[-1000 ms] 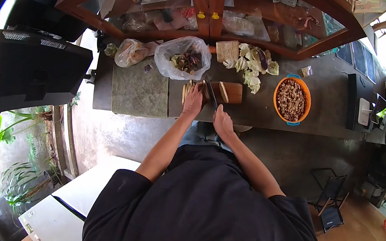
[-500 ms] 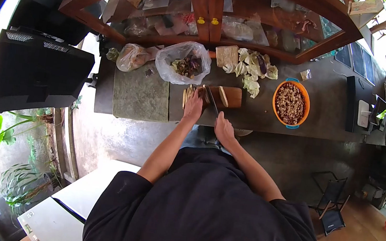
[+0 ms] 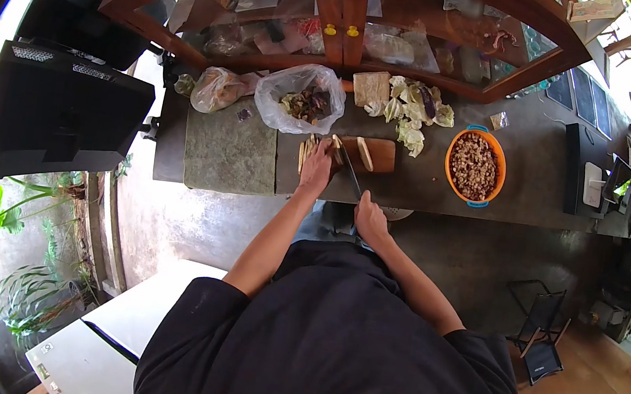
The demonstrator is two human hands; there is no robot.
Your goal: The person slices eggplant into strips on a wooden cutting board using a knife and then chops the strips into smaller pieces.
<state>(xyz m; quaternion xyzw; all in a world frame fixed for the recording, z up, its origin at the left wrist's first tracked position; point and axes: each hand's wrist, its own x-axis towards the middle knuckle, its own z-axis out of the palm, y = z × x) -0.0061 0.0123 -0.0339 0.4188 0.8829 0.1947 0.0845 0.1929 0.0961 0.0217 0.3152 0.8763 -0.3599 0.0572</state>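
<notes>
My right hand is wrapped round the handle of a knife, whose blade slants up and left over a wooden cutting board. My left hand presses down on pale slices at the board's left end, fingers close to the blade. What lies under those fingers is mostly hidden. One long pale slice rests apart on the board, right of the blade. Behind the board stands an open plastic bag with dark and green scraps inside.
An orange basket of chopped pieces stands right on the counter. Leafy scraps and a tan block lie at the back. Left are a green mat and a tied bag. A glass-door cabinet overhangs the back.
My right hand has drawn the knife back toward me and slightly right. My left hand stays at the slices, with only a small shift.
</notes>
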